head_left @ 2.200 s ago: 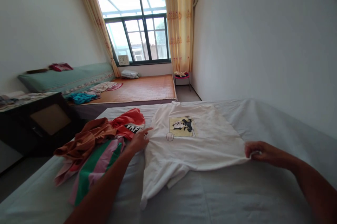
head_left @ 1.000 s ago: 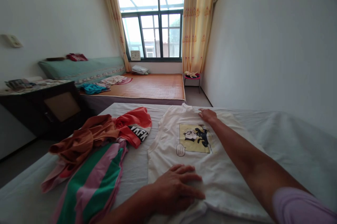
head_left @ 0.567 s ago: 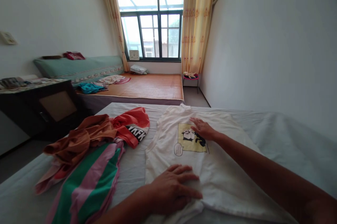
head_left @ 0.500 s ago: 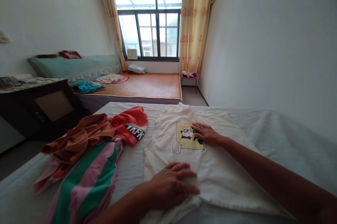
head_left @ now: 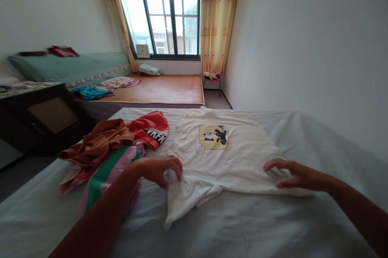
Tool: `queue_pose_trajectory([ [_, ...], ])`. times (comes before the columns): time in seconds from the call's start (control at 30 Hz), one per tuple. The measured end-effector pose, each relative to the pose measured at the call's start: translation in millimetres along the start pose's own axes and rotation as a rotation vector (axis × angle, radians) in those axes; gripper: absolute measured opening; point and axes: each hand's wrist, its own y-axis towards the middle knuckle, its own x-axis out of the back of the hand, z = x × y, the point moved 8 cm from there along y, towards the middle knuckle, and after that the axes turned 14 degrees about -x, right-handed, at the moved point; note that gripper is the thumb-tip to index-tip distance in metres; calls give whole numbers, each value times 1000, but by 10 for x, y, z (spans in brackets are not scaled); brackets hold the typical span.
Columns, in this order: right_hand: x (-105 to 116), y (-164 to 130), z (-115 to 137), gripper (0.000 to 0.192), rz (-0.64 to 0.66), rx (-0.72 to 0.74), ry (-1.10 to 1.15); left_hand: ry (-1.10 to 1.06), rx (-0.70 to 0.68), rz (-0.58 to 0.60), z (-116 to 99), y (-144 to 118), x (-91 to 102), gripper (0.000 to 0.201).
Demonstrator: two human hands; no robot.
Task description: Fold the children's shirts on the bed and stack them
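A white T-shirt point(head_left: 239, 161) with a yellow cartoon print lies spread on the pale sheet, its neck side toward the left. My left hand point(head_left: 162, 169) is at the shirt's near left part, by the sleeve, fingers curved and apart with nothing visibly gripped. Above the shirt's near right part, close to its hem, my right hand point(head_left: 294, 174) hovers or rests lightly, thumb and fingers spread. Left of the shirt is a pile of clothes: a brown garment point(head_left: 93, 140), a red garment with black and white lettering point(head_left: 151, 124), and a green and pink striped garment point(head_left: 106, 169).
The sheet-covered bed point(head_left: 242, 225) is in front of me. Beyond it stands another bed with a woven mat point(head_left: 163, 88), beneath a window. A dark cabinet point(head_left: 45, 116) is at the left, a small pink stool point(head_left: 212, 80) by the curtain, a white wall on the right.
My left hand has moved left toward the shirt's sleeve. My right hand has left the print and come nearer and right, toward the hem. The view has tilted down.
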Motion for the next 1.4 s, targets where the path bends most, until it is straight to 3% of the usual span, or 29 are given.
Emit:
queue_pose_trajectory([
  [0.07,-184,-289,116,48,24,47,26,104,51,10,30,-17,-14,35],
  [0.17,-252,-441,-35,40,-102,11,45,188,67,67,31,39,-112,36],
  [0.33,-94,-405,-506,24,-265,-22,49,197,97,112,52,1,-135,40],
  [0.53,121,-376,-830,30,-213,-118,196,198,168,20,122,-91,-45,25],
  [0.67,221,-311,-762,33,-126,-147,249,142,132,-74,120,-63,-27,8],
  [0.83,509,-150,-403,41,-84,-74,399,-57,87,-212,142,-31,153,26],
  [0.93,637,-13,-319,47,-98,-79,526,-91,94,-123,152,-57,188,32],
  [1.07,506,120,-310,45,-3,-76,681,-38,83,6,102,-110,104,37],
  [1.27,312,33,-273,44,114,-72,721,91,236,-87,172,-58,57,13],
  [1.4,356,-87,-348,42,91,-88,668,65,192,-146,154,-1,102,11],
])
